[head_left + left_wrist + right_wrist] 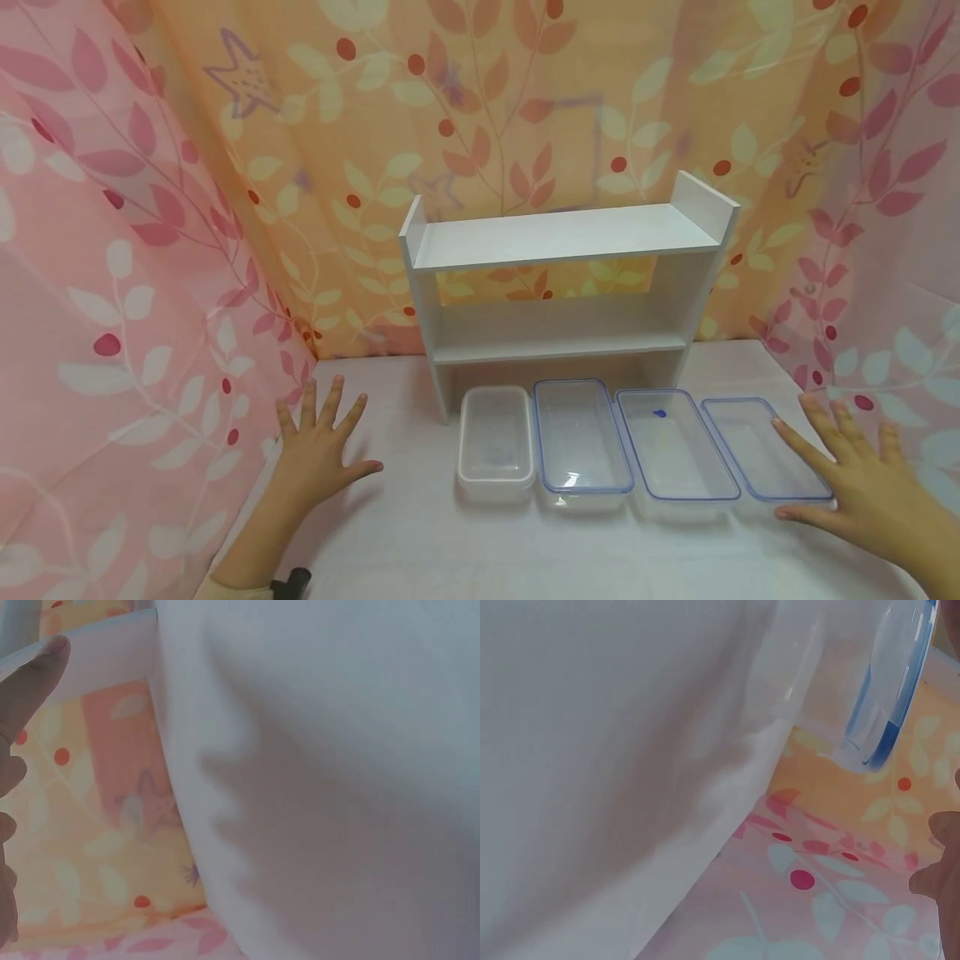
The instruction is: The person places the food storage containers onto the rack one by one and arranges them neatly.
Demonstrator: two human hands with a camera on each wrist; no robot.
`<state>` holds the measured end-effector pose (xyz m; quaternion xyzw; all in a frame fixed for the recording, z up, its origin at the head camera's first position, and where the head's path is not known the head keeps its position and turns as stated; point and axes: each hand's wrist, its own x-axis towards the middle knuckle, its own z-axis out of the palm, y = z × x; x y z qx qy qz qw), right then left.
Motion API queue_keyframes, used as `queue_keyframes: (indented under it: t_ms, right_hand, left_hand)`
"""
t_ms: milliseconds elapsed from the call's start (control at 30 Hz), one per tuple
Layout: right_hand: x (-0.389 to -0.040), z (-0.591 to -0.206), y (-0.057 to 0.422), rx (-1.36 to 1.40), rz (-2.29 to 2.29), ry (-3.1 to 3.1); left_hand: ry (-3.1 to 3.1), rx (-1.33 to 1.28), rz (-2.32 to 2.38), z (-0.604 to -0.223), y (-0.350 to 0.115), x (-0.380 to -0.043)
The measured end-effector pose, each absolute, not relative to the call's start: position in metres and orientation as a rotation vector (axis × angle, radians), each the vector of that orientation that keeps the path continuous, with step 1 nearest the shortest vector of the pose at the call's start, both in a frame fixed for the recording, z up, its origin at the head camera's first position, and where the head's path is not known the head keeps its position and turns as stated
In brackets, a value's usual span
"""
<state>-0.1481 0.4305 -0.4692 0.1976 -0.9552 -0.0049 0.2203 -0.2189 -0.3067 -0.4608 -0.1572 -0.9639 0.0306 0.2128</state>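
Observation:
My left hand [318,458] is held over the left side of the white table, fingers spread, with nothing in it. On the right, my right hand [862,483] also has its fingers spread and empty, just over the right edge of the rightmost blue-rimmed container [765,450]; I cannot tell whether they touch. To the left of that one stand two more clear containers with blue rims, one with a small blue mark [678,450] and one beside it [583,442]. A clear container with a whitish rim [497,437] is leftmost in the row.
A white two-tier shelf [558,333] stands behind the containers at the back of the table [405,533]. Patterned curtains rise behind it in orange [360,275] and along the left in pink [97,350]. A dark strap piece [292,583] shows at the left wrist.

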Motion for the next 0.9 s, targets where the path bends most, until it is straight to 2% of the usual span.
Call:
queue_keyframes:
  t_ms: [900]
  right_hand:
    - [-0.147, -0.488, 0.422, 0.533, 0.357, -2.578]
  left_hand:
    - [-2.668, -0.361, -0.558, -0.48, -0.267, -0.241]
